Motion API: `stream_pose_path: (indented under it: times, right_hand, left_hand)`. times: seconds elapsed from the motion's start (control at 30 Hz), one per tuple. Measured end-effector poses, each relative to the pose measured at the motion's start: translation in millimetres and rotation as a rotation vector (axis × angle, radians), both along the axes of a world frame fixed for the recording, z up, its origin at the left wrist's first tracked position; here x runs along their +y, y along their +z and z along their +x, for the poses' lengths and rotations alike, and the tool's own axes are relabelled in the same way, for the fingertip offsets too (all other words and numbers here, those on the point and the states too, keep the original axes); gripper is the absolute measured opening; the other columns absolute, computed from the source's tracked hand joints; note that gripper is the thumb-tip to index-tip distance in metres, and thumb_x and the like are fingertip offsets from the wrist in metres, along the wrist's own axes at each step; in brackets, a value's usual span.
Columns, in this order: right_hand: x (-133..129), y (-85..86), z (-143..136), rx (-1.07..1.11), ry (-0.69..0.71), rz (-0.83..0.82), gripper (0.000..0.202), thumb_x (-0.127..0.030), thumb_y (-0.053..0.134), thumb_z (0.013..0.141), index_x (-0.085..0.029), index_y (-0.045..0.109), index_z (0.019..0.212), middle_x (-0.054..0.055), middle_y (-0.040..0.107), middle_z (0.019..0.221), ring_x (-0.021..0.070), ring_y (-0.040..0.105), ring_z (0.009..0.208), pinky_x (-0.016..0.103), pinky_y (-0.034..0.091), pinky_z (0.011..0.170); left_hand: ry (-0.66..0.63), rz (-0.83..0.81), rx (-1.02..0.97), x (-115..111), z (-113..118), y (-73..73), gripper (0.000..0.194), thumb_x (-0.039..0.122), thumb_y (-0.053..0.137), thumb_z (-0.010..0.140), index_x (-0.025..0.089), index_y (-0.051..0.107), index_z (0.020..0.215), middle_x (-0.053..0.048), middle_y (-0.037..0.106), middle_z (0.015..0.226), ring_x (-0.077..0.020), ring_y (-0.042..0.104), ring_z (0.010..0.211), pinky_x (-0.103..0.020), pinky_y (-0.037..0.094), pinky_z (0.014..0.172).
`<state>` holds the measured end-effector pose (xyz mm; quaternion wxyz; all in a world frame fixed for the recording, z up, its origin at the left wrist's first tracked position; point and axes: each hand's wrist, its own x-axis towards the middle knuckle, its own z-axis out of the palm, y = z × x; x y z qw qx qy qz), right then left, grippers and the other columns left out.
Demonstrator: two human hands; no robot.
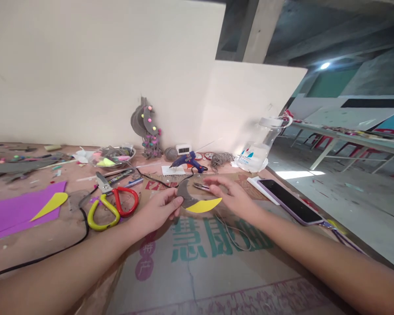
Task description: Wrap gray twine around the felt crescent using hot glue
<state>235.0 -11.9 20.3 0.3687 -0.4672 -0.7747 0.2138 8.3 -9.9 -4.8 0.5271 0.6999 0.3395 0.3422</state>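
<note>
My left hand (pixel 167 204) pinches a grey crescent-shaped piece (pixel 185 195) at its left edge, between thumb and fingers. A yellow leaf-shaped piece (pixel 203 205) lies along the crescent's lower edge; whether the two are joined I cannot tell. My right hand (pixel 228 192) is just right of the yellow tip, fingers stretched toward the crescent and slightly parted, with nothing visible in them. Small metal snips (pixel 202 187) lie right behind its fingertips. Both hands are above a printed cardboard sheet (pixel 236 280), where a loop of thin cord (pixel 239 238) lies.
Scissors (pixel 113 205) with red and yellow handles lie left, near purple sheets (pixel 22 210). A blue glue gun (pixel 188 162) stands behind the hands. A phone (pixel 290 201) and a clear water jug (pixel 259 144) are at right. A decorated grey crescent (pixel 146 120) hangs against the white board.
</note>
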Motion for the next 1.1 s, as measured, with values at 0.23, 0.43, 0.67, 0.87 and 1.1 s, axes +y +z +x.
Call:
stream_pose_path:
  times: [0.23,0.43,0.67,0.87,1.1]
  right_hand:
    - [-24.4,3.7,-10.0,0.054,0.183,-0.149,0.027,-0.037,0.043,0.086,-0.021,0.050,0.107,0.004,0.061,0.090,0.0157,0.058,0.083,0.029,0.047,0.073]
    - [-30.5,-7.0,-16.1,-0.322,0.126,0.218,0.006,-0.018,0.046,0.083,-0.019,0.051,0.087,0.003,0.059,0.081,0.0154,0.052,0.077,0.029,0.041,0.069]
    - [-33.4,-4.1,-18.7,-0.209,0.034,0.233,0.020,-0.026,0.045,0.086,-0.017,0.049,0.104,0.007,0.059,0.094,0.0172,0.053,0.086,0.033,0.041,0.079]
    - [-16.1,6.3,-26.7,-0.070,0.083,-0.194,0.023,-0.036,0.050,0.082,-0.018,0.064,0.084,0.003,0.063,0.084,0.0162,0.055,0.081,0.029,0.041,0.074]
    - [-5.2,5.2,-42.4,0.111,0.091,-0.421,0.023,-0.037,0.050,0.078,-0.015,0.058,0.078,-0.004,0.048,0.061,0.0066,0.037,0.051,0.020,0.029,0.048]
  left_hand:
    - [0.083,0.008,-0.061,0.4,2.3,0.6,0.023,0.040,0.045,0.084,0.017,0.047,0.079,0.005,0.047,0.056,-0.0080,0.040,0.048,-0.020,0.031,0.048]
    - [0.182,0.046,0.003,-2.1,-2.4,4.7,0.032,0.044,0.055,0.076,0.021,0.053,0.100,0.002,0.057,0.071,-0.0133,0.053,0.063,-0.023,0.040,0.058]
    - [0.292,0.025,-0.070,-0.4,-3.3,10.9,0.043,0.038,0.062,0.071,0.019,0.056,0.110,-0.006,0.063,0.108,-0.0204,0.057,0.095,-0.028,0.043,0.079]
    - [0.277,-0.001,-0.060,0.8,-2.4,11.3,0.024,0.038,0.064,0.070,0.016,0.063,0.080,-0.001,0.064,0.072,-0.0135,0.055,0.065,-0.022,0.041,0.060]
    - [0.322,-0.072,-0.087,-1.6,-2.8,12.9,0.025,0.040,0.061,0.072,0.017,0.055,0.068,0.005,0.049,0.053,-0.0083,0.041,0.047,-0.019,0.029,0.044]
